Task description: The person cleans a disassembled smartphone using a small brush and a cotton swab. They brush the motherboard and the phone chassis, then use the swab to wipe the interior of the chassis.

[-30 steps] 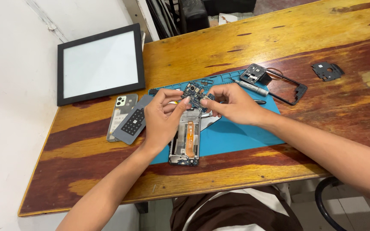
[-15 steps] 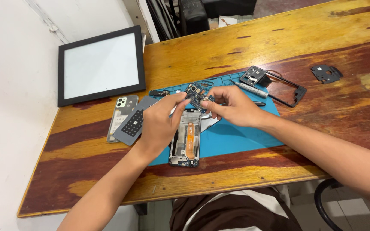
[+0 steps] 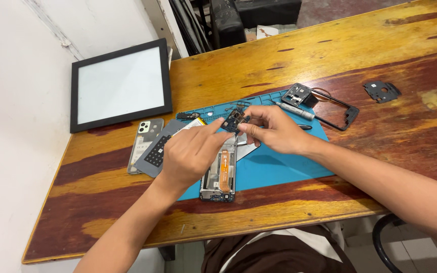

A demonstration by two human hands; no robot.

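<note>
Circuit board (image 3: 234,120), small and dark, sits clamped between the fingertips of the right hand (image 3: 274,132), lifted just above the opened phone (image 3: 220,172) that lies on the blue mat (image 3: 274,167). Left hand (image 3: 190,154) has its grip closed too, forefinger and thumb pinching the board's near edge from the other side. Holding it by the edges, as both grips do, looks the sound way; the judgement is that pads should stay off the chips and any ribbon beneath should stay slack. A screwdriver (image 3: 293,109) and a black phone frame (image 3: 336,107) lie beyond the right grip; a phone back cover (image 3: 145,144) lies left of the left grip on the desk (image 3: 380,45)
</note>
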